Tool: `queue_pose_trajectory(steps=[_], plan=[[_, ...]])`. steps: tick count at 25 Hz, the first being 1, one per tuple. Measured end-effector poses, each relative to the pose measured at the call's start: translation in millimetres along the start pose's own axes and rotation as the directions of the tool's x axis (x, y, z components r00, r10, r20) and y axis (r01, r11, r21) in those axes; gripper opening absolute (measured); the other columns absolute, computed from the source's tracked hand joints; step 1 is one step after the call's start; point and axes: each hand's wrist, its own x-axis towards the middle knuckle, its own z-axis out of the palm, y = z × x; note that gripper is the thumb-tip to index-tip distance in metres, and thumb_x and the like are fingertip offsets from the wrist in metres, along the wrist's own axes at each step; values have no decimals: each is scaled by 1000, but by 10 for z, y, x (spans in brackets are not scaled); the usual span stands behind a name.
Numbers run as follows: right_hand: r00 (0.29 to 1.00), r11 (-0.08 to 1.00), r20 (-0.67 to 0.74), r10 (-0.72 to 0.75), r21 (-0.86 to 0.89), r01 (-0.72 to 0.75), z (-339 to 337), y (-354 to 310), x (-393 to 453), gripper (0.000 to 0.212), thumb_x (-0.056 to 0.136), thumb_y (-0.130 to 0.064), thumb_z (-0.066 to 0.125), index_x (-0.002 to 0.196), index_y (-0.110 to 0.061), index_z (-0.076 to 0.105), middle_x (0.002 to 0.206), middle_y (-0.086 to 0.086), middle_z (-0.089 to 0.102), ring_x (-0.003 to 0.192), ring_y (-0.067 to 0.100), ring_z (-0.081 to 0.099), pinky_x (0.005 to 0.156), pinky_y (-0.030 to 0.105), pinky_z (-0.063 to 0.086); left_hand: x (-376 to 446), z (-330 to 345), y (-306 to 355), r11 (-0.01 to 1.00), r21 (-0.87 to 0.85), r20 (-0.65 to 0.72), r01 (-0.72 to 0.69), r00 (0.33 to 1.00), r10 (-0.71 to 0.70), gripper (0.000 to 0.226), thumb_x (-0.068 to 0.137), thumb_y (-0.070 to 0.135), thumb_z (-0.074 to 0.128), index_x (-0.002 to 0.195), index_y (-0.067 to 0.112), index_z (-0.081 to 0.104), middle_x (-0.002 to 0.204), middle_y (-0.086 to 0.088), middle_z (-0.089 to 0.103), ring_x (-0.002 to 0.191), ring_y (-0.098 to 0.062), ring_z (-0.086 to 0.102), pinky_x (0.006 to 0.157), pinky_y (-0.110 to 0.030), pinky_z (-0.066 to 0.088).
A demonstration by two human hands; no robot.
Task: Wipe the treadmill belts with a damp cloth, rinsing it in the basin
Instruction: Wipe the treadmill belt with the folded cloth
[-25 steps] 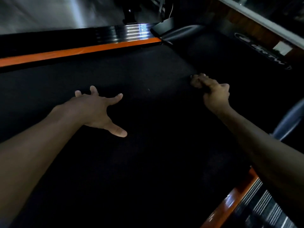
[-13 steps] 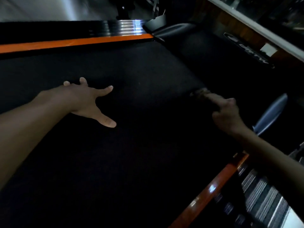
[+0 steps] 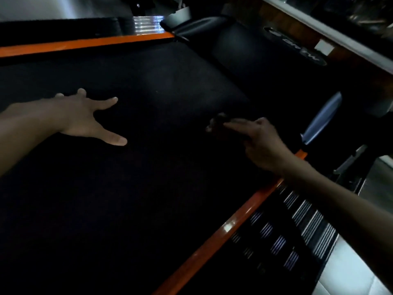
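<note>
the step in hand is judged to be a wiping stroke across the treadmill belt (image 3: 131,188), near its right edge. the left hand (image 3: 83,118) is laid flat on the belt with its fingers spread straight and nothing held; it appears to serve as a brace. the right hand (image 3: 261,143) is lowered over the belt close to the orange side rail (image 3: 234,224), its fingers stretched forward over a small dark mass at their tips. that mass is probably the cloth (image 3: 217,122), but it is blurred and nearly the colour of the belt, so whether it is gripped or only pressed under the fingers cannot be told.

for the stroke to be done well, the cloth should be kept flat under the fingers, even pressure should be applied, and overlapping passes should be drawn from rail to rail, so that no strip is missed beside the orange trim. the bracing hand is best kept on a part not being wiped. care is advised near the motor cover (image 3: 244,52) at the front.

no basin is seen in this view, nor any other container, so nothing can be said of its contents or the rinse water.
</note>
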Motion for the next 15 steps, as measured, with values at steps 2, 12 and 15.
queue_pose_trajectory(steps=[2,12,15], plan=[[949,950,-55,309,-23,-311,-18,336,33,50,82,-37,56,132,-34,59,126,4,66,104,31,61,92,43,49,-32,17,-42,1000,19,8,15,1000,-15,128,35,91,59,147,56,8,163,-6,0,146,-43,5,113,-64,21],[967,968,-51,-248,36,250,96,-827,-583,30,85,-31,64,114,-23,71,124,4,64,96,22,52,80,36,45,-495,379,78,999,43,-121,25,992,-19,78,82,78,30,151,45,16,163,-3,10,146,-35,19,109,-56,33],[999,996,-35,-23,-89,19,7,-178,-467,32,92,-19,60,122,-28,67,130,3,58,106,29,52,90,40,47,-744,385,83,996,80,-111,-31,993,40,75,84,77,34,151,46,19,162,1,12,145,-30,25,108,-52,37]])
